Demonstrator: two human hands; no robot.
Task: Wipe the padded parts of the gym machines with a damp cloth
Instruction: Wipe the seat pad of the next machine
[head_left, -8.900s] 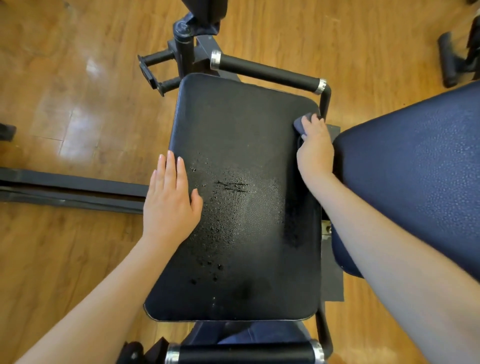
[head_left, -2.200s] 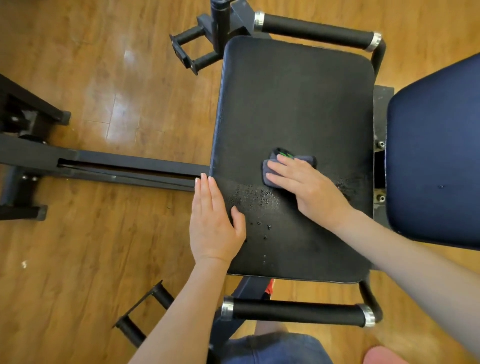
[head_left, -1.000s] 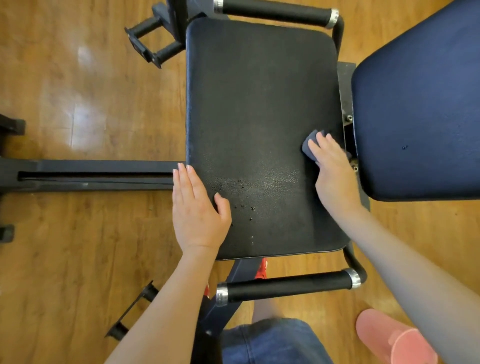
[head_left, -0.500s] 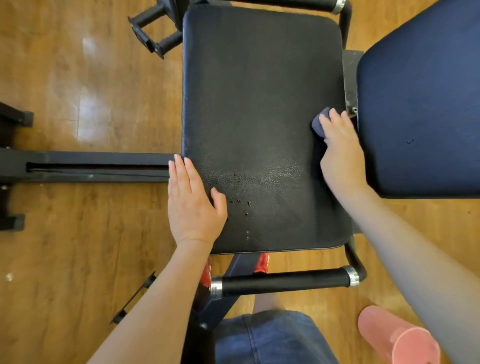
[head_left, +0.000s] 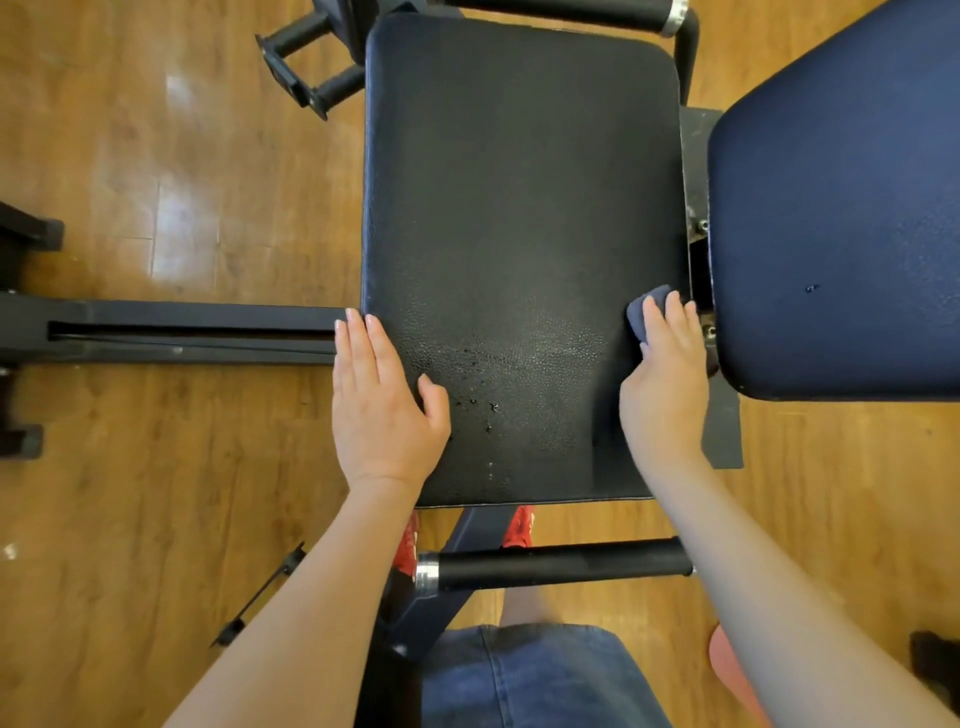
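A black padded seat (head_left: 514, 218) of a gym machine fills the middle of the view, with water droplets near its lower middle. My right hand (head_left: 665, 384) presses a small dark blue cloth (head_left: 641, 309) flat against the seat's right edge, fingers straight over it. My left hand (head_left: 382, 400) rests flat on the seat's lower left edge, fingers straight, holding nothing. A dark blue padded backrest (head_left: 841, 208) lies just right of the seat.
Black foam-covered handle bars run along the near side (head_left: 556, 564) and the far side (head_left: 571, 8) of the seat. A black frame rail (head_left: 171, 332) extends left over the wooden floor. A pink object (head_left: 727, 660) lies at the lower right.
My right hand has slid the cloth toward me along the seat's right edge. My left hand has stayed in place on the left edge.
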